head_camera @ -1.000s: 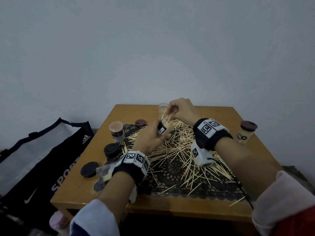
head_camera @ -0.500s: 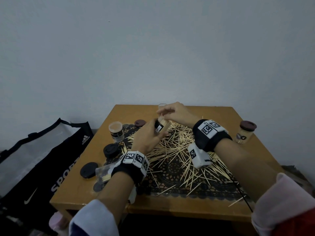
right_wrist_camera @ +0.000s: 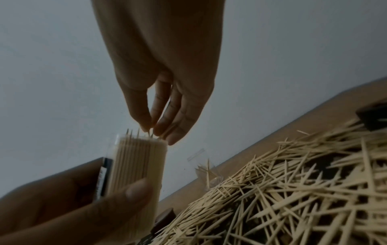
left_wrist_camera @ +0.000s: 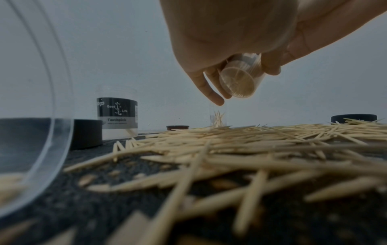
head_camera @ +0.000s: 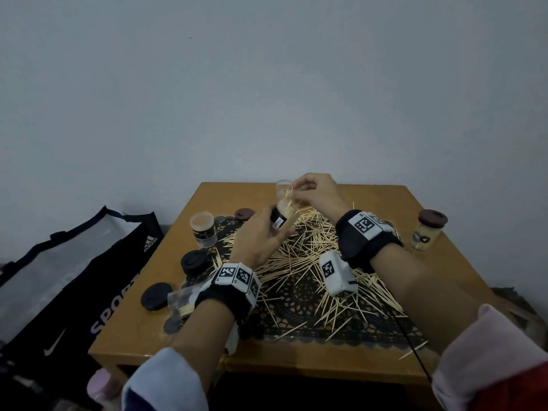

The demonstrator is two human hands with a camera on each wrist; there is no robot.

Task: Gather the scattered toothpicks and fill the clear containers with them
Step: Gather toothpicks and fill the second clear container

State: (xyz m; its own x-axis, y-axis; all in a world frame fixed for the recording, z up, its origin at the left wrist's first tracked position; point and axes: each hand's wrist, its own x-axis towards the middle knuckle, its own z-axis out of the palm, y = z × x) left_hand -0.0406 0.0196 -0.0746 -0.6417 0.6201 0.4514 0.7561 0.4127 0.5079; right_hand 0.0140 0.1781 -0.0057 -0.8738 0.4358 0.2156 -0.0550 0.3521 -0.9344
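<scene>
Above the mat [head_camera: 299, 295], your left hand [head_camera: 258, 238] grips 1 packed container [head_camera: 281, 216]. Your right hand [head_camera: 314, 192] pinches toothpicks [right_wrist_camera: 149, 131] at its mouth; 4 more containers visible.

The jar [left_wrist_camera: 117, 116] reads "Good Life Toothpick"; the bag [head_camera: 89, 277], "adidas".

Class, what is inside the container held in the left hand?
The container is packed with upright toothpicks, a few tips poking above. Its label and the left hand cover one side.

My container [right_wrist_camera: 138, 167] is clear, glossy plastic. The toothpicks [head_camera: 308, 256] are pale, matt wood. The table [head_camera: 462, 280] is smooth, varnished wood.
</scene>
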